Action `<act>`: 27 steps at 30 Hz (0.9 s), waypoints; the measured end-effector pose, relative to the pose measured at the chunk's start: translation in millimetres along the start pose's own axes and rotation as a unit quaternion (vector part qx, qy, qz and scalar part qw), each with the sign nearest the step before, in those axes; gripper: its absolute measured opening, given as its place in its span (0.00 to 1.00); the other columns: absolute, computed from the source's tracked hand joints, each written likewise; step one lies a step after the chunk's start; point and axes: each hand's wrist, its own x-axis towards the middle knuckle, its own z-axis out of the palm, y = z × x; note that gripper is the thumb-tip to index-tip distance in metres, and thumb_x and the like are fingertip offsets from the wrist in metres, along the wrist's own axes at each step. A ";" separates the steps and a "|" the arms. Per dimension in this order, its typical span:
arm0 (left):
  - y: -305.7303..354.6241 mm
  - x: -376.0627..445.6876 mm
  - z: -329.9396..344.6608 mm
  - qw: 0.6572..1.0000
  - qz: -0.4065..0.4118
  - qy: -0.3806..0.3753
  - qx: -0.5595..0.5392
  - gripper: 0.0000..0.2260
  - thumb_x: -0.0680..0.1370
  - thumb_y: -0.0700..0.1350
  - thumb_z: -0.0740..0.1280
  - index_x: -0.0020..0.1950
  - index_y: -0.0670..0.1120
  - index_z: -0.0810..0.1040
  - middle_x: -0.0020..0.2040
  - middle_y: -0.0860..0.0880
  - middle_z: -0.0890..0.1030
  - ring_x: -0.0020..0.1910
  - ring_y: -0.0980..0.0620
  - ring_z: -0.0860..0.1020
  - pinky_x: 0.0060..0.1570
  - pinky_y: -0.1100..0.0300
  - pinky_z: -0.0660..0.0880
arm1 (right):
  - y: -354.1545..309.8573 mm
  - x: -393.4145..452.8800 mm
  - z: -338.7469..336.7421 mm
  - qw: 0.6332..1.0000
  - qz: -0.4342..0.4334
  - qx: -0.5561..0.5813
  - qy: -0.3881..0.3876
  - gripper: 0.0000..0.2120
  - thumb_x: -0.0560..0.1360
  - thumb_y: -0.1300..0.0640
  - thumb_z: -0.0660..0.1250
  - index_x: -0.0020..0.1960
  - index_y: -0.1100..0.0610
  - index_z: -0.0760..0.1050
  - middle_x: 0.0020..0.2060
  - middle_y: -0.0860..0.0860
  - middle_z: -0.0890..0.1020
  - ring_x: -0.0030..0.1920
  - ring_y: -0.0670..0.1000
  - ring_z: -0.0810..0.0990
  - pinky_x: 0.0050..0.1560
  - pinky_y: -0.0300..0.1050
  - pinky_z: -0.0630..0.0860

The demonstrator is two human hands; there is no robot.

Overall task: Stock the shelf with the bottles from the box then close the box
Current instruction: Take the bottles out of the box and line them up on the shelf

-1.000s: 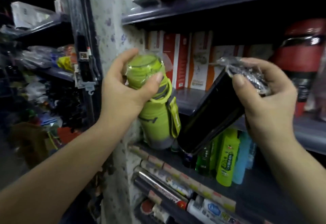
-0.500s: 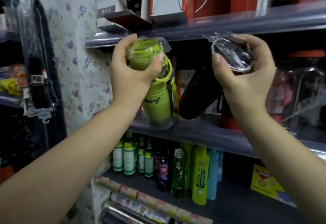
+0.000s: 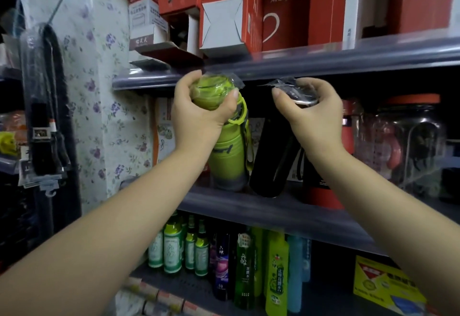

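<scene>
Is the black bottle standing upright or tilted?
Tilted: the black bottle leans, its top held by the right hand, base toward the green bottle.

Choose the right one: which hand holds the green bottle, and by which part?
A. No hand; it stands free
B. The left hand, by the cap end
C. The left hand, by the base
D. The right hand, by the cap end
B: the left hand has its grip round the wrapped cap end of the green bottle, while the right hand holds the black bottle.

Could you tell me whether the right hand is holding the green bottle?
No, the left hand grips the green bottle by its cap, while the right hand grips the black bottle.
</scene>
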 end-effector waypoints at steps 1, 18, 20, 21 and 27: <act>-1.9 2.9 2.2 1.000 -0.006 0.000 0.008 0.32 0.60 0.60 0.75 0.60 0.53 0.71 0.58 0.51 0.79 0.56 0.54 0.79 0.58 0.55 0.77 | 1.9 5.0 3.0 1.000 0.012 -0.009 -0.011 0.23 0.63 0.45 0.77 0.51 0.57 0.78 0.46 0.48 0.84 0.47 0.45 0.82 0.53 0.44 0.78; -18.5 9.1 10.6 0.993 -0.045 -0.060 0.093 0.29 0.70 0.54 0.75 0.63 0.49 0.63 0.59 0.50 0.72 0.53 0.56 0.74 0.42 0.81 0.67 | 28.6 35.4 25.5 0.968 0.073 -0.188 -0.152 0.31 0.64 0.46 0.77 0.59 0.62 0.72 0.55 0.56 0.80 0.56 0.55 0.79 0.50 0.41 0.73; -19.9 6.5 6.7 0.994 -0.042 -0.032 0.099 0.31 0.69 0.52 0.76 0.65 0.47 0.64 0.60 0.50 0.72 0.55 0.56 0.74 0.43 0.82 0.66 | 33.9 33.2 23.3 0.970 0.071 -0.187 -0.139 0.33 0.64 0.46 0.77 0.61 0.62 0.70 0.57 0.56 0.79 0.58 0.55 0.78 0.50 0.40 0.71; -20.3 5.8 5.3 0.994 -0.048 -0.013 0.097 0.32 0.69 0.52 0.76 0.66 0.46 0.63 0.59 0.50 0.71 0.53 0.56 0.74 0.42 0.82 0.66 | 36.0 33.1 21.8 0.971 0.076 -0.182 -0.134 0.33 0.64 0.46 0.77 0.61 0.62 0.70 0.57 0.56 0.79 0.58 0.55 0.78 0.49 0.39 0.70; -28.6 18.7 0.4 0.987 -0.131 0.078 0.054 0.34 0.69 0.55 0.75 0.66 0.46 0.61 0.60 0.47 0.72 0.54 0.51 0.76 0.43 0.70 0.71 | 44.2 35.6 16.9 0.972 0.121 -0.130 -0.154 0.34 0.62 0.45 0.78 0.62 0.58 0.71 0.56 0.54 0.79 0.57 0.54 0.78 0.54 0.47 0.77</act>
